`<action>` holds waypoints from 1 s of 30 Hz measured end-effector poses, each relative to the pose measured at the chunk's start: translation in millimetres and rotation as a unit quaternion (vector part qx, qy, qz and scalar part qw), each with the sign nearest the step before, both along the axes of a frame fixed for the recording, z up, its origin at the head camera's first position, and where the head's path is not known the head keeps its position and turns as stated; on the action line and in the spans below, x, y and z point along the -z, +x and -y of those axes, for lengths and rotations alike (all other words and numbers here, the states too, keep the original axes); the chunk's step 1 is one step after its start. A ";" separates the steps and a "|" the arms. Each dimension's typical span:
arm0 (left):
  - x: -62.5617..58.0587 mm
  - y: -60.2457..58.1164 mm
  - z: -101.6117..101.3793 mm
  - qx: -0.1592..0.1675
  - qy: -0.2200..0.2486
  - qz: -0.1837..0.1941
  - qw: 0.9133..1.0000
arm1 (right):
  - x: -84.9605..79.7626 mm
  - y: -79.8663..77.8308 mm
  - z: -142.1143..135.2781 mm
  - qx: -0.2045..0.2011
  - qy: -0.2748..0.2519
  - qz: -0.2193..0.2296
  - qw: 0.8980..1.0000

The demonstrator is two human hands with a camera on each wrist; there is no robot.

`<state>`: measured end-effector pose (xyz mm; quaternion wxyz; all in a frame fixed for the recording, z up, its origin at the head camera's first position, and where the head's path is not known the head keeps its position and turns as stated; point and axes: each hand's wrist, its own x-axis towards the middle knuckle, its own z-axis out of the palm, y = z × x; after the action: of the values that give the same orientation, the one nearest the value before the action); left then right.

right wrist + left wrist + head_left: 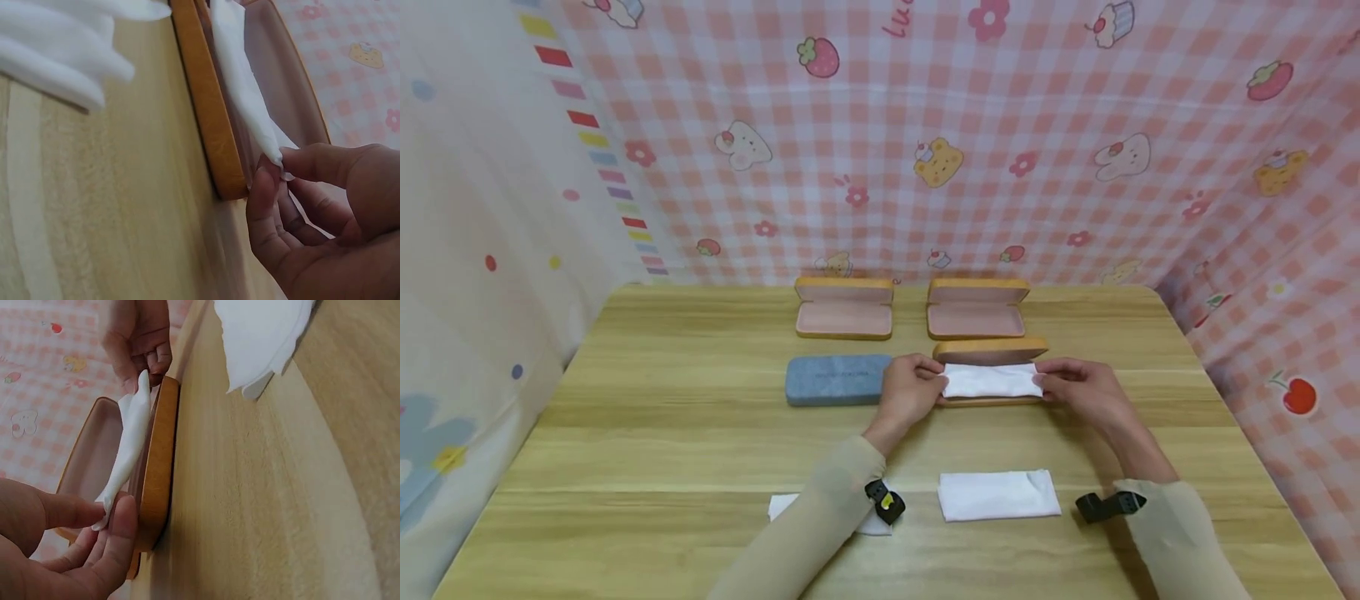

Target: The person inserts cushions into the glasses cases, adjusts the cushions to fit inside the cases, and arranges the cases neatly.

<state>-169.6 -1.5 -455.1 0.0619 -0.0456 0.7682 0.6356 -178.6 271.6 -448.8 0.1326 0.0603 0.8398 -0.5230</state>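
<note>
A folded white cloth (992,381) is stretched between both hands over an open orange-brown glasses case (991,350) with a pink lining. My left hand (912,387) pinches the cloth's left end between thumb and fingers. At the other end, my right hand (1084,387) pinches the cloth the same way. In the left wrist view the cloth (132,440) sags a little along the case's opening, close over its front wall (159,462). The right wrist view has the thumb and fingers meeting on the cloth's tip, beside the case's corner.
Behind stand two more open cases, one at left (844,320) and one at right (976,320). A closed blue-grey case (835,381) lies left of my left hand. Nearer the front are a folded white cloth (998,496) and another white cloth (874,523), partly covered by my left sleeve.
</note>
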 end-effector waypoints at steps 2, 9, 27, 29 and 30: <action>0.2 -0.4 -1.1 -0.007 -0.023 -0.008 1.000 | 0.3 -0.9 1.8 0.005 0.009 -0.005 1.000; 2.2 -2.0 -1.7 -0.010 -0.058 -0.018 0.998 | 3.0 -2.7 7.6 0.015 0.050 -0.044 0.998; 4.6 -8.2 -4.1 -0.008 -0.161 -0.066 0.985 | 8.9 -6.5 12.9 0.013 0.137 -0.148 0.979; 5.7 -8.6 -4.3 -0.006 -0.179 -0.072 0.981 | 9.0 -6.8 13.4 0.016 0.142 -0.149 0.979; 6.1 -8.8 -4.4 -0.005 -0.187 -0.072 0.980 | 9.1 -6.9 13.5 0.017 0.144 -0.149 0.978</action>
<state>-178.4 2.9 -461.2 -0.0063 -0.0141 0.8755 0.4829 -185.5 258.1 -458.0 -0.0130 0.0149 0.9154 -0.4021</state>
